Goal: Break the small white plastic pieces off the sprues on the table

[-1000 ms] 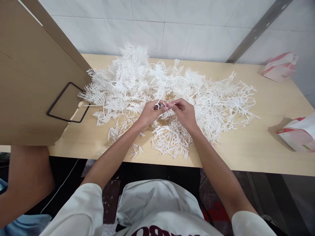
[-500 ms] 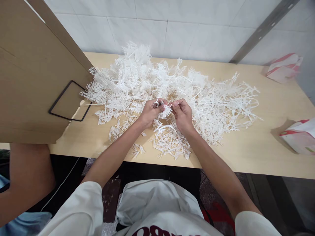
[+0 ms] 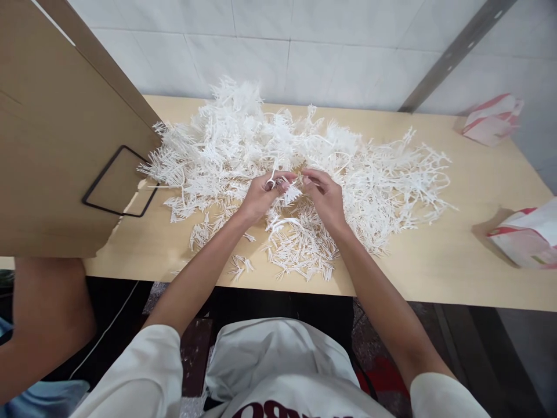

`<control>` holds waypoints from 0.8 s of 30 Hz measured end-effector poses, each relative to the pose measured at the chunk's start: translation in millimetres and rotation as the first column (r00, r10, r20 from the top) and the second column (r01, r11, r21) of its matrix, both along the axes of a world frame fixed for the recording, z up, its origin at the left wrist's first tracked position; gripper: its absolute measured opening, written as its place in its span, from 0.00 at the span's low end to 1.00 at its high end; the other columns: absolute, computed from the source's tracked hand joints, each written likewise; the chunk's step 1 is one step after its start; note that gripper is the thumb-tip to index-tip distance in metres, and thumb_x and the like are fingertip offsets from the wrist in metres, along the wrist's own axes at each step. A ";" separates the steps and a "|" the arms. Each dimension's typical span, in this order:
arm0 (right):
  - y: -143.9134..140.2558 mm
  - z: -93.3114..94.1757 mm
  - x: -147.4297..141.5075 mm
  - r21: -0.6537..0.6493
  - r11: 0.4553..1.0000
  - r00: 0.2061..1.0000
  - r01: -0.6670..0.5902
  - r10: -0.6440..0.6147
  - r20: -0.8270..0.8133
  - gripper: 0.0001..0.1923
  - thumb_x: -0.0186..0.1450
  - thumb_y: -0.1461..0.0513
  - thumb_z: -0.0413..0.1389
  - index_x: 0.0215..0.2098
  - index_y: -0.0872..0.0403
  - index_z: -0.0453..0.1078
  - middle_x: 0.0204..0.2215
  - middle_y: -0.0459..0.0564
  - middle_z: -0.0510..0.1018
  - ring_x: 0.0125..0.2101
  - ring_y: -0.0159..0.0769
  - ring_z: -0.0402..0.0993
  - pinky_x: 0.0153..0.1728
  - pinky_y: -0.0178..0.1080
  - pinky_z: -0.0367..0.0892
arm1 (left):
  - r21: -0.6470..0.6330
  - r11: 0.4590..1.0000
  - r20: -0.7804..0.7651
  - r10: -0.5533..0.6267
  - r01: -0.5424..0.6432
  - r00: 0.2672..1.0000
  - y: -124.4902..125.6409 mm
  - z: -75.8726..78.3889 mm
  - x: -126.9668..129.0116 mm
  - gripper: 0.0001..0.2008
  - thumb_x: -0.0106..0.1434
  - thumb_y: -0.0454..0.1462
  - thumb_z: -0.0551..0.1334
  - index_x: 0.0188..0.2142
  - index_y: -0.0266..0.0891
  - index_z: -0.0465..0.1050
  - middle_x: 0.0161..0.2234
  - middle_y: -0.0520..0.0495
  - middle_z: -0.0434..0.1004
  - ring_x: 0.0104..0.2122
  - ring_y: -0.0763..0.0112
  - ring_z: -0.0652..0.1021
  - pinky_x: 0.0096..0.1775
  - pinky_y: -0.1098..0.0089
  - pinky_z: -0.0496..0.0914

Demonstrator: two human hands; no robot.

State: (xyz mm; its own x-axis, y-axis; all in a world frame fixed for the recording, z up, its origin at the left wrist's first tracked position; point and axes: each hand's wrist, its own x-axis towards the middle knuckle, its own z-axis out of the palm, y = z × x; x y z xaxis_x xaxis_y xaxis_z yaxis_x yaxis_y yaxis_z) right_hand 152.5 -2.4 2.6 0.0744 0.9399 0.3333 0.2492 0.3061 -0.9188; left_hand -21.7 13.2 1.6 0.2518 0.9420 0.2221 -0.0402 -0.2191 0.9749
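Note:
My left hand [image 3: 266,193] is closed on a small white plastic sprig [image 3: 291,193], whose thin branching tips fan out between my hands. A curled white stem loops over its fingers. Facing it, my right hand [image 3: 322,194] has its thumb and fingertips drawn together beside the sprig; whatever they pinch is too small to make out. Both hands are over a wide heap of white branching plastic pieces [image 3: 235,139] spread on the table. Just below them lies a smaller pile of short loose white bits [image 3: 300,252].
A large cardboard panel [image 3: 56,133] stands at the left, with a black rectangular frame [image 3: 102,177] near its edge. Two red-and-white paper packets [image 3: 494,119] are on the right of the table [image 3: 435,267]. Another person's arm [image 3: 52,307] shows at lower left.
My right hand has drawn slightly away from the sprig, its fingers shifting upward. My left hand keeps hold of the sprig. The whole view has shifted a little.

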 end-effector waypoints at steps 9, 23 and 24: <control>-4.6 7.6 0.5 -0.065 0.984 0.972 -0.165 0.173 0.161 0.15 0.60 0.48 0.59 0.38 0.48 0.77 0.35 0.46 0.82 0.34 0.34 0.77 0.39 0.40 0.72 | 0.078 0.997 -0.146 0.039 -0.028 0.988 -6.3 7.4 4.4 0.15 0.54 0.43 0.69 0.39 0.40 0.71 0.38 0.49 0.75 0.38 0.74 0.74 0.39 0.73 0.67; -6.4 1.2 -5.4 0.033 0.994 0.987 -0.103 0.098 0.129 0.13 0.66 0.50 0.53 0.40 0.48 0.70 0.37 0.45 0.77 0.36 0.31 0.73 0.39 0.37 0.71 | 0.053 0.999 -0.261 0.024 -0.011 0.965 -3.9 5.2 3.9 0.19 0.57 0.52 0.63 0.29 0.37 0.72 0.23 0.53 0.66 0.23 0.78 0.62 0.27 0.72 0.56; -6.1 1.8 -4.9 0.031 0.992 0.986 -0.119 0.114 0.121 0.12 0.65 0.50 0.54 0.40 0.48 0.71 0.37 0.45 0.78 0.36 0.30 0.74 0.39 0.37 0.71 | 0.056 0.998 -0.267 0.031 -0.017 0.963 -4.2 5.4 4.5 0.19 0.58 0.52 0.63 0.30 0.37 0.72 0.24 0.53 0.66 0.23 0.78 0.62 0.27 0.73 0.57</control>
